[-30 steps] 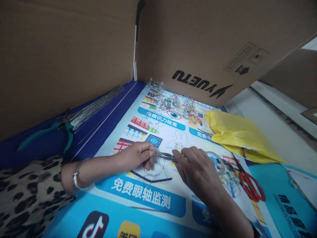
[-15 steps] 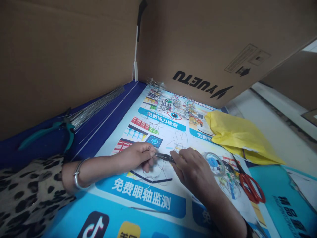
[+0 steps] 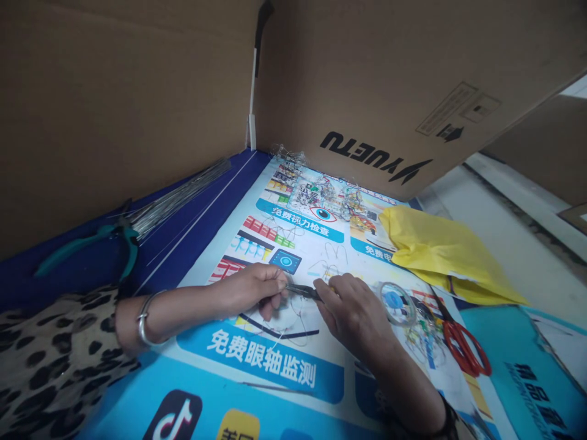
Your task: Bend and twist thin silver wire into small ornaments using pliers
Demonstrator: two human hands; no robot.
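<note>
My left hand (image 3: 263,289) is closed in a pinch on a thin wire (image 3: 300,315), which loops down below the fingers. My right hand (image 3: 353,311) wraps round a pair of dark pliers (image 3: 302,291), its handles hidden in the palm. The jaws of the pliers point left and meet the wire at my left fingertips. How firmly the jaws close on it is too small to tell. Bent wire pieces (image 3: 337,253) lie on the printed poster (image 3: 321,373) just beyond my hands.
Teal-handled pliers (image 3: 87,244) and a bundle of straight wires (image 3: 178,195) lie at the left. To the right are a tape roll (image 3: 397,304), red scissors (image 3: 465,348), a yellow bag (image 3: 444,250) and tangled coloured wires (image 3: 426,336). Cardboard walls (image 3: 367,79) stand behind.
My right hand and forearm have shifted slightly, and the dark band at the wrist shows more. The wire loop below my fingers has changed position a little. My left hand stays nearly still.
</note>
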